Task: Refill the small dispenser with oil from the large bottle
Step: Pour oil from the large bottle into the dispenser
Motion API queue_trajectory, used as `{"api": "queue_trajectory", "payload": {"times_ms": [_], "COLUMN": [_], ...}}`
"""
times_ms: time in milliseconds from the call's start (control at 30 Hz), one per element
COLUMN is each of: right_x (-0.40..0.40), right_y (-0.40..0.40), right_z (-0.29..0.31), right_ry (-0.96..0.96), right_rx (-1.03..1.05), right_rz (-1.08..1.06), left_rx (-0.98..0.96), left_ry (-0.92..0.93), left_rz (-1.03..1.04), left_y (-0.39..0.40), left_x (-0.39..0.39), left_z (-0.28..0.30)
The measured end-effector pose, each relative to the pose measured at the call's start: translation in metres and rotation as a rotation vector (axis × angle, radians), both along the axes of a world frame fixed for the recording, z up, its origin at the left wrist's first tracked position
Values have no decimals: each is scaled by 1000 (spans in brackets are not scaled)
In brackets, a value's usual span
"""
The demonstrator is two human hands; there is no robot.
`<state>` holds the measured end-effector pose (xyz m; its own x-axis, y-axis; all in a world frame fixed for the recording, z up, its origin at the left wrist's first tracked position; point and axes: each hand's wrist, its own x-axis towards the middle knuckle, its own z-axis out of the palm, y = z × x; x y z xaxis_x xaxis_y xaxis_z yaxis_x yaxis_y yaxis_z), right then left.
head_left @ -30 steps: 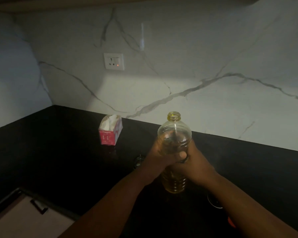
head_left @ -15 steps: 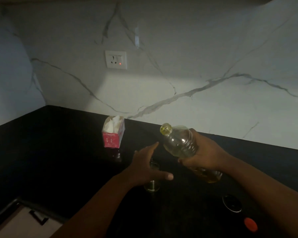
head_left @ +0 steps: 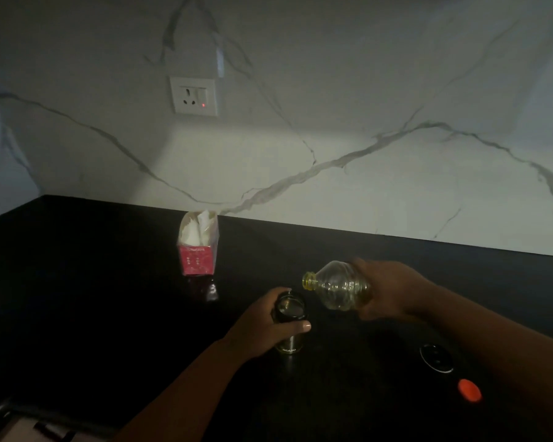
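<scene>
The small dark dispenser (head_left: 289,320) stands uncapped on the black counter (head_left: 93,298). My left hand (head_left: 262,327) grips it around its upper part, thumb across the front. My right hand (head_left: 393,290) holds the large clear oil bottle (head_left: 336,287) tilted almost flat. The bottle's open yellow mouth points left and sits just above and right of the dispenser's opening. No stream of oil shows. Yellow oil lies low in the bottle, mostly hidden by my fingers.
A red tissue box (head_left: 198,247) stands behind the dispenser near the wall. A round dark lid (head_left: 436,358) and a red cap (head_left: 469,390) lie on the counter at the right. A wall socket (head_left: 193,95) sits above. A sink edge (head_left: 7,419) shows at bottom left.
My left hand left the bottle and closed around the dispenser. My right hand tipped the bottle from upright to nearly horizontal and lowered its mouth to the dispenser.
</scene>
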<state>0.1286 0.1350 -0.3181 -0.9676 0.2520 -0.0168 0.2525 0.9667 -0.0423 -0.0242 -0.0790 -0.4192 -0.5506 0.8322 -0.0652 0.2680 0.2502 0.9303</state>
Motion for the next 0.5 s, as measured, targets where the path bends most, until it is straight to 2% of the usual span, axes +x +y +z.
{"api": "queue_trajectory", "payload": {"times_ms": [500], "right_x": [-2], "right_y": [-2], "right_z": [-8], "right_ry": [-86], "right_rx": [118], "right_rz": [16], "left_rx": [49], "left_ry": [-79], "left_rz": [-70], "left_y": [0], "left_x": [-11], "left_z": [-13]}}
